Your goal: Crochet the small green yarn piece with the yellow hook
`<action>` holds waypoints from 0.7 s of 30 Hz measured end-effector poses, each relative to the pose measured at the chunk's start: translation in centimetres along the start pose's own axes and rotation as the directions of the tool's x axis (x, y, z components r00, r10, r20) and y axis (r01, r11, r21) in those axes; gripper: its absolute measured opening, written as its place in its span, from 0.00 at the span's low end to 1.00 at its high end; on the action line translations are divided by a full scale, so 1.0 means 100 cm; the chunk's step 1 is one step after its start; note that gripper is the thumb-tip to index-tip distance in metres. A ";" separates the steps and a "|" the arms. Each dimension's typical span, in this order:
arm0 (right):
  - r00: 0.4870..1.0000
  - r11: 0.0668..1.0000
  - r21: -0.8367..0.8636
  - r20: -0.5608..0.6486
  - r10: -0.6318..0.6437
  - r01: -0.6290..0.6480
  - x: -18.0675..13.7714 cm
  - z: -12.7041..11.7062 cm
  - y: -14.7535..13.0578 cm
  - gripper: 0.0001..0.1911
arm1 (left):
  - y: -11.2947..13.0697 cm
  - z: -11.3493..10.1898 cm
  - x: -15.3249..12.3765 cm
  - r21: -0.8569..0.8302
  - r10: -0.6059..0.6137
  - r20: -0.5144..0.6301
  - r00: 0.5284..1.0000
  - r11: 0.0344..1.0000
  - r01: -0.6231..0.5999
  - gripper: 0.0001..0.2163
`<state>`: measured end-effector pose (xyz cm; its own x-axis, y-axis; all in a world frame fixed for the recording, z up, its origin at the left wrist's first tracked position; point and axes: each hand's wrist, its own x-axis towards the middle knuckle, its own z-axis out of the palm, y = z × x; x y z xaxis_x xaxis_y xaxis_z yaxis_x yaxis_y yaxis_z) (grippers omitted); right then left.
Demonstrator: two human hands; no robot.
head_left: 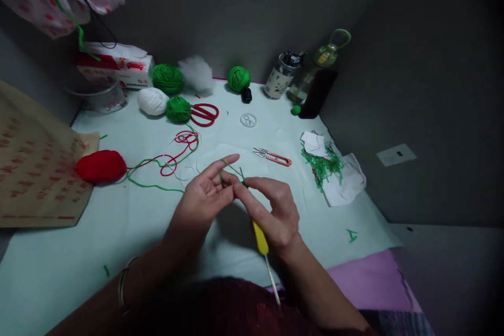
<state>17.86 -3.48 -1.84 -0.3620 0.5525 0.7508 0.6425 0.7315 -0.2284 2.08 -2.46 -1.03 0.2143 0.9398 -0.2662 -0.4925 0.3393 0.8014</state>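
Note:
Green yarn [232, 166] loops over the raised index finger of my left hand [205, 194] and runs to the fingertips, where thumb and fingers pinch it. My right hand [273, 212] is closed around a crochet hook [260, 239] with a yellow grip. The hook's tip points up beside the left fingertips, and its thin metal rear end sticks out below my palm. Whatever stitches lie between the fingertips are mostly hidden. From the left hand, a green strand trails left across the table near a red yarn ball [101, 166].
Red-handled scissors [205, 114], green yarn balls [168, 79] and a white yarn ball [153, 101] lie at the back. Orange thread snips [272, 156] rest beyond my hands. Yarn scraps [323, 165], a phone [318, 94], a bottle [303, 81] and a pen cup [279, 79] are rightward; a paper bag [39, 168] stands left.

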 end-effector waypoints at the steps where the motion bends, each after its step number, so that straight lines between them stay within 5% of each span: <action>1: 1.000 1.000 0.002 -0.007 0.018 -0.018 0.000 0.000 0.000 0.19 | 0.000 -0.001 0.001 -0.070 -0.071 0.038 0.997 0.995 0.073 0.23; 4: 0.966 0.927 0.304 -0.064 0.250 -0.219 0.002 0.001 0.002 0.15 | 0.000 -0.005 0.004 -0.193 -0.170 0.083 0.982 0.964 0.183 0.20; 7: 0.848 0.618 0.691 -0.012 0.529 -0.376 0.005 0.005 0.005 0.11 | 0.002 -0.005 0.005 -0.197 -0.115 0.033 0.993 0.973 0.120 0.19; 10: 0.789 0.418 0.812 0.082 0.608 -0.407 0.007 0.011 0.007 0.09 | 0.002 -0.005 0.004 -0.110 -0.066 0.002 0.998 0.992 0.066 0.19; 17: 0.808 0.550 0.732 0.001 0.589 -0.401 0.007 0.010 0.001 0.11 | 0.000 -0.006 0.004 -0.019 0.037 -0.025 0.999 0.999 -0.037 0.17; 21: 0.778 0.452 0.800 0.029 0.628 -0.395 0.006 0.006 0.004 0.10 | 0.003 -0.007 0.006 -0.001 0.016 -0.037 0.999 1.000 -0.016 0.16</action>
<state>17.53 -2.61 -1.85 0.1019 0.9006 0.4226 -0.1066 0.4323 -0.8954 1.47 -1.81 -1.31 0.1753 0.9459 -0.2731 -0.4963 0.3245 0.8052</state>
